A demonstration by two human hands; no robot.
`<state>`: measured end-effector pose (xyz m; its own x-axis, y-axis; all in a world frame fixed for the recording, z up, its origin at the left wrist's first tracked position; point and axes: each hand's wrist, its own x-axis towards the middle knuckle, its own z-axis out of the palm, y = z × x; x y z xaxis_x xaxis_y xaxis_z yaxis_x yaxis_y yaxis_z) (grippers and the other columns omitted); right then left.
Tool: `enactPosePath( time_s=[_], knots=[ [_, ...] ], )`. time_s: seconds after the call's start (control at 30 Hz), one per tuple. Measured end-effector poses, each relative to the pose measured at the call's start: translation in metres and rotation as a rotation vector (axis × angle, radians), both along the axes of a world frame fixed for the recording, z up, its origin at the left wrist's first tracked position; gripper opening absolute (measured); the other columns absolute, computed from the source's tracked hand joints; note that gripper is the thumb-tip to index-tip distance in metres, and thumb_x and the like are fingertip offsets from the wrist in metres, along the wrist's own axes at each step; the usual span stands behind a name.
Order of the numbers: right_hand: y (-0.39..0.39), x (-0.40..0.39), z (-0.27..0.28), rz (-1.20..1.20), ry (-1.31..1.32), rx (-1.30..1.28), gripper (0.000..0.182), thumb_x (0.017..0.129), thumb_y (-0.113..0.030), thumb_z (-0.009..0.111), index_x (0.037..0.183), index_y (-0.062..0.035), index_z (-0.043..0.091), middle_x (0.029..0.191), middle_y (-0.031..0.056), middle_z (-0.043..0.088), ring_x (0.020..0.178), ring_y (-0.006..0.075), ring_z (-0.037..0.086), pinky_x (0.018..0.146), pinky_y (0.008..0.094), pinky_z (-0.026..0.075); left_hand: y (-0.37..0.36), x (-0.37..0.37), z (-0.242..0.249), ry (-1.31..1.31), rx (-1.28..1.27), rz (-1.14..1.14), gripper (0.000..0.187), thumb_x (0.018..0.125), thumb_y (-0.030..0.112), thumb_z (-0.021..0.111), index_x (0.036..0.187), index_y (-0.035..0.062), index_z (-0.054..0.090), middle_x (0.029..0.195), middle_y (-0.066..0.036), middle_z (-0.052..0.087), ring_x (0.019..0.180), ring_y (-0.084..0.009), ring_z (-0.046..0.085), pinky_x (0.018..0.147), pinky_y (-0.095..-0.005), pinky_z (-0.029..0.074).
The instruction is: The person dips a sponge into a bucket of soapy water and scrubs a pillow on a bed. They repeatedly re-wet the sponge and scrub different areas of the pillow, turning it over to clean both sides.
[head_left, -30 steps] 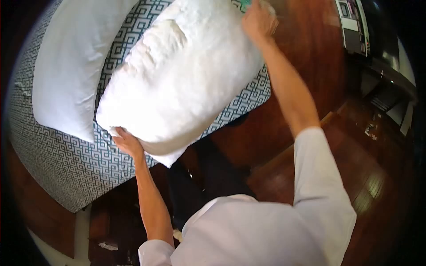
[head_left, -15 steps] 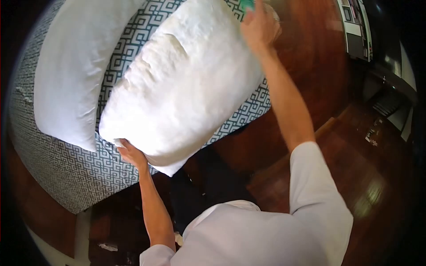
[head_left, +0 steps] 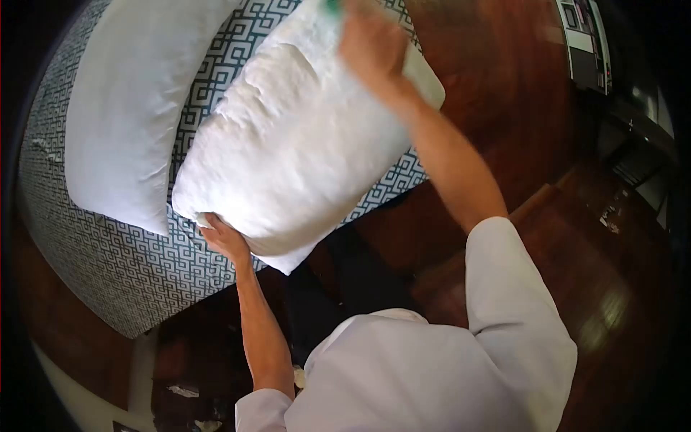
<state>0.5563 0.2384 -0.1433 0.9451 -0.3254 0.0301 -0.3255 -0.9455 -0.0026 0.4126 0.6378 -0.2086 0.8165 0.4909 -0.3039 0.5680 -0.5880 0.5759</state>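
Observation:
A plump white pillow (head_left: 288, 165) lies on a bed cover with a grey-and-white maze pattern (head_left: 180, 263). At its near left corner, my left hand (head_left: 227, 236) is closed on the pillow's edge. My right hand (head_left: 374, 47) is over the pillow's far end, smeared by motion, its fingers curled. A small green object (head_left: 334, 7) shows at its fingertips, partly cut off by the top of the view; its kind is not clear. The near corner of the pillow hangs past the bed's edge.
A second white pillow (head_left: 126, 122) lies to the left on the same cover. Dark reddish wooden floor (head_left: 497, 93) stretches along the right. Dark furniture with a white-framed unit (head_left: 586, 50) stands at the far right.
My right hand has swept left, from beyond the pillow's right edge to over its far end, with the green object. My left hand still grips the corner; the view has shifted slightly.

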Motion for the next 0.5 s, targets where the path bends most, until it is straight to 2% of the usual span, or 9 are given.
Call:
enactPosePath(
  time_s=[0.03, 0.13, 0.17, 0.2, 0.23, 0.27, 0.37, 0.43, 0.5],
  knots=[
    [0.042, -0.019, 0.01, 0.165, -0.138, -0.048, 0.044, 0.082, -0.017, 0.064, 0.127, -0.016, 0.062, 0.095, 0.011, 0.07, 0.072, 0.0301, 0.07, 0.054, 0.0438, 0.054, 0.003, -0.004, 0.002, 0.015, 0.002, -0.007, 0.047, 0.105, 0.034, 0.045, 0.112, -0.0112, 0.057, 0.1, -0.028, 0.063, 0.092, -0.041, 0.06, 0.085, -0.047, 0.044],
    [0.07, -0.04, -0.024, 0.431, -0.21, 0.067, 0.05, 0.081, -0.014, 0.061, 0.129, -0.0223, 0.062, 0.1, 0.0097, 0.07, 0.077, 0.0335, 0.072, 0.06, 0.0455, 0.058, 0.008, -0.001, -0.001, -0.061, -0.08, -0.029, 0.048, 0.105, 0.034, 0.045, 0.109, -0.0115, 0.058, 0.097, -0.028, 0.063, 0.09, -0.0407, 0.06, 0.083, -0.048, 0.044],
    [0.039, -0.032, -0.053, 0.364, -0.06, -0.083, 0.05, 0.081, -0.014, 0.06, 0.131, -0.0188, 0.061, 0.102, 0.0103, 0.07, 0.077, 0.0332, 0.072, 0.06, 0.0467, 0.058, 0.008, 0.002, -0.001, -0.059, -0.075, -0.031, 0.048, 0.105, 0.034, 0.045, 0.109, -0.0115, 0.058, 0.097, -0.028, 0.063, 0.09, -0.0407, 0.06, 0.083, -0.048, 0.044],
    [-0.005, -0.021, -0.065, 0.27, 0.006, -0.199, 0.036, 0.084, -0.017, 0.06, 0.12, -0.0129, 0.066, 0.098, 0.0116, 0.072, 0.076, 0.0319, 0.072, 0.058, 0.0478, 0.056, 0.006, 0.004, 0.002, 0.022, -0.046, -0.037, 0.049, 0.105, 0.035, 0.046, 0.109, -0.0119, 0.058, 0.097, -0.029, 0.063, 0.089, -0.0413, 0.06, 0.082, -0.0485, 0.044],
    [-0.034, -0.022, -0.065, 0.154, 0.099, -0.152, 0.028, 0.086, -0.02, 0.061, 0.112, -0.0112, 0.068, 0.094, 0.0124, 0.073, 0.076, 0.0311, 0.072, 0.057, 0.0476, 0.055, 0.006, 0.003, 0.006, 0.109, -0.009, -0.037, 0.05, 0.105, 0.036, 0.046, 0.109, -0.0124, 0.058, 0.097, -0.029, 0.063, 0.088, -0.0419, 0.06, 0.082, -0.049, 0.044],
    [-0.062, -0.023, -0.065, 0.035, 0.192, -0.118, 0.023, 0.088, -0.022, 0.061, 0.104, -0.0095, 0.07, 0.09, 0.0132, 0.074, 0.075, 0.0303, 0.072, 0.056, 0.0475, 0.054, 0.007, 0.0, 0.0, -0.019, -0.04, -0.057, 0.051, 0.105, 0.037, 0.046, 0.11, -0.0128, 0.058, 0.097, -0.03, 0.064, 0.088, -0.0427, 0.061, 0.081, -0.0493, 0.045],
    [-0.113, -0.023, -0.027, 0.035, -0.497, -0.357, 0.031, 0.088, -0.025, 0.066, 0.117, -0.0139, 0.065, 0.09, 0.0118, 0.073, 0.076, 0.034, 0.071, 0.067, 0.0473, 0.057, -0.011, -0.001, 0.017, -0.037, -0.082, 0.001, 0.05, 0.105, 0.035, 0.046, 0.114, -0.0124, 0.058, 0.102, -0.03, 0.064, 0.095, -0.0439, 0.06, 0.086, -0.0483, 0.044],
    [-0.059, -0.023, 0.003, -0.036, -0.482, -0.246, 0.04, 0.087, -0.018, 0.064, 0.127, -0.0148, 0.06, 0.099, 0.0117, 0.071, 0.076, 0.0351, 0.071, 0.068, 0.0482, 0.057, -0.002, -0.007, -0.005, -0.029, -0.09, -0.034, 0.05, 0.105, 0.035, 0.045, 0.116, -0.0123, 0.057, 0.104, -0.03, 0.064, 0.097, -0.0436, 0.06, 0.087, -0.0482, 0.044],
    [0.02, -0.028, 0.009, -0.015, -0.209, -0.015, 0.029, 0.08, -0.014, 0.062, 0.107, -0.0075, 0.067, 0.072, 0.0133, 0.067, 0.066, 0.0281, 0.069, 0.055, 0.0478, 0.054, -0.003, -0.002, 0.007, 0.0, -0.062, -0.045, 0.05, 0.106, 0.035, 0.045, 0.115, -0.0127, 0.057, 0.105, -0.03, 0.063, 0.096, -0.0427, 0.06, 0.086, -0.0479, 0.044]
  ],
)
